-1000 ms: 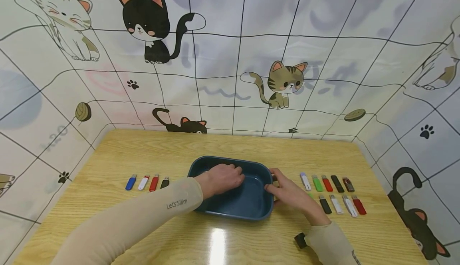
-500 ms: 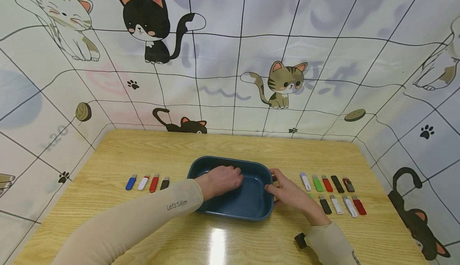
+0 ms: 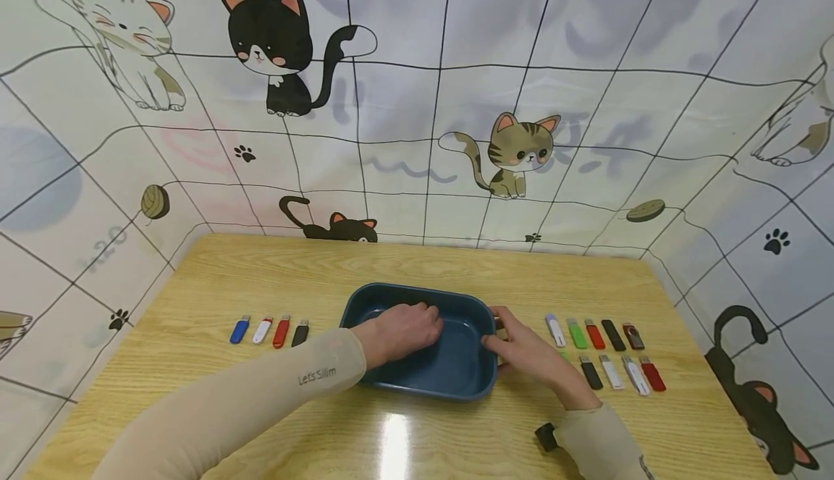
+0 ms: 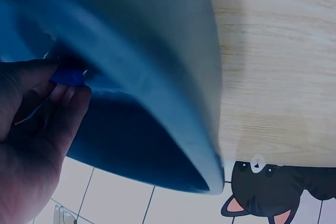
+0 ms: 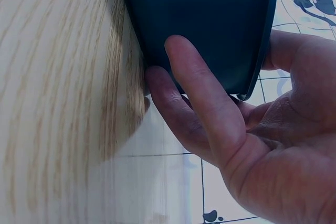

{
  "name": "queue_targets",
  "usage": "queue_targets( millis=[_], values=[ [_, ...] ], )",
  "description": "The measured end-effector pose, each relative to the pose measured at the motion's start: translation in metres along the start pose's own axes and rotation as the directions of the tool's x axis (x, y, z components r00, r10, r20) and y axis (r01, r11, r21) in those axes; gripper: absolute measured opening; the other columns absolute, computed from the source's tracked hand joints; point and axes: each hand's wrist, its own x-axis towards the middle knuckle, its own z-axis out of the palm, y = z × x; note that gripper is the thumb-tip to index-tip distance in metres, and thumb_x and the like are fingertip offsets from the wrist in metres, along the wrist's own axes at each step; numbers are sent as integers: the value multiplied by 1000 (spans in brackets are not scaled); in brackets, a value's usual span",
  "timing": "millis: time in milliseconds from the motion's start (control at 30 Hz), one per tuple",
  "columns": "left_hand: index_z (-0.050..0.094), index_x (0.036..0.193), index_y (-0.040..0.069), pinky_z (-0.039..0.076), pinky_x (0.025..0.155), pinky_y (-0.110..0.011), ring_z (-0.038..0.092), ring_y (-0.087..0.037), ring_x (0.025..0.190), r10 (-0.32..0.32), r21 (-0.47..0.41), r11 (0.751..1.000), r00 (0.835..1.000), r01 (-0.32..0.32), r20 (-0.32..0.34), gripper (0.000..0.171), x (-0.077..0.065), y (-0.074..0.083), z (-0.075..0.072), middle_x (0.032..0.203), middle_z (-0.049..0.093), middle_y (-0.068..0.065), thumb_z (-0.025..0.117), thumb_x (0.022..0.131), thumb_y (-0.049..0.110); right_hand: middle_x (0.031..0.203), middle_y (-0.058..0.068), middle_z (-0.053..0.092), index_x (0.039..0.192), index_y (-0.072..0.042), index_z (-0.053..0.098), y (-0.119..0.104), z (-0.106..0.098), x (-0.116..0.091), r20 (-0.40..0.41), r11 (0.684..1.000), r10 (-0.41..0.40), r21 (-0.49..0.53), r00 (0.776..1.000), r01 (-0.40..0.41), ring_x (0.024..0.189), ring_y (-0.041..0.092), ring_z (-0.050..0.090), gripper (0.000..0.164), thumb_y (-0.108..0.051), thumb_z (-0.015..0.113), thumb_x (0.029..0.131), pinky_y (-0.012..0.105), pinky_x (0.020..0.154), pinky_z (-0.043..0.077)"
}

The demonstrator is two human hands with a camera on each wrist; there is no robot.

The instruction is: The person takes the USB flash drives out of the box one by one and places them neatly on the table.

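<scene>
A dark blue rectangular bin stands on the table. My left hand reaches down inside it, fingers bent. In the left wrist view, its thumb and fingertips pinch a small blue-purple USB flash drive, partly hidden by the fingers and shadow. The head view hides that drive behind the hand. At the bin's right end, my right hand grips the rim, thumb over the inner side. The right wrist view shows fingers lying along the bin's outer wall.
Left of the bin lie a blue flash drive, a white one, a red one and a black one. Two rows of several flash drives lie at right. A cat-patterned cloth walls the table.
</scene>
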Motion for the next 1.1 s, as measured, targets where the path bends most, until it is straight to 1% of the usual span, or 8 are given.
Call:
queue_targets(
  millis=[233,367,533,633,767,833,933,1100],
  values=[
    [71,119,15,57,64,-22,63,-13,85,-17,-17,1000,999,16,-43,21,-7,2,-9,103,64,-1,69,100,8,145,31,42,153,-1,30,1,-1,1,5,1000,5,-4,1000,-5,108,35,67,54,-15,53,107,44,73,64],
    [70,117,13,56,62,-22,61,-14,83,-45,-74,997,996,39,-77,17,-11,1,-15,100,62,-1,68,100,9,144,31,43,154,-1,30,1,-1,1,5,1000,5,-12,1000,-5,108,35,67,54,-15,54,107,44,73,64],
    [69,109,12,53,57,-22,57,-15,78,-92,-169,983,986,67,-141,13,-17,-1,-21,93,59,-1,72,97,16,146,30,42,153,-2,31,1,-1,0,2,1000,7,-11,1000,-7,110,35,66,54,-15,54,107,44,73,64],
    [68,106,12,51,55,-22,56,-14,76,-126,-205,974,979,93,-158,16,-22,-2,-23,90,57,0,76,94,20,146,31,41,153,-2,31,1,0,0,-1,1000,7,-8,1000,-7,110,36,66,53,-14,54,107,44,73,64],
    [67,102,12,49,53,-21,54,-14,72,-170,-245,962,968,122,-184,12,-28,-3,-24,87,56,1,75,94,18,146,31,40,153,-1,31,0,0,0,-6,1000,7,-7,1000,-8,110,37,66,53,-14,54,106,44,73,64],
    [67,100,12,49,53,-21,54,-14,72,-189,-268,955,959,130,-210,9,-32,-4,-24,87,57,1,73,95,16,146,31,40,153,-1,31,0,0,0,-6,1000,5,-9,1000,-5,110,36,66,53,-13,54,106,44,72,64],
    [66,99,12,50,55,-21,56,-14,74,-219,-316,939,946,137,-241,10,-39,-7,-24,88,58,1,73,94,14,145,31,40,153,0,31,-1,1,-1,-3,1000,-1,-7,1000,1,109,36,66,53,-12,53,106,44,72,64],
    [66,99,11,52,61,-22,58,-14,77,-277,-426,892,927,151,-251,12,-49,-15,-28,89,59,1,75,91,10,145,31,41,153,0,30,-2,1,-1,5,1000,-7,-4,1000,7,109,36,66,54,-13,54,106,45,72,64]
  ],
)
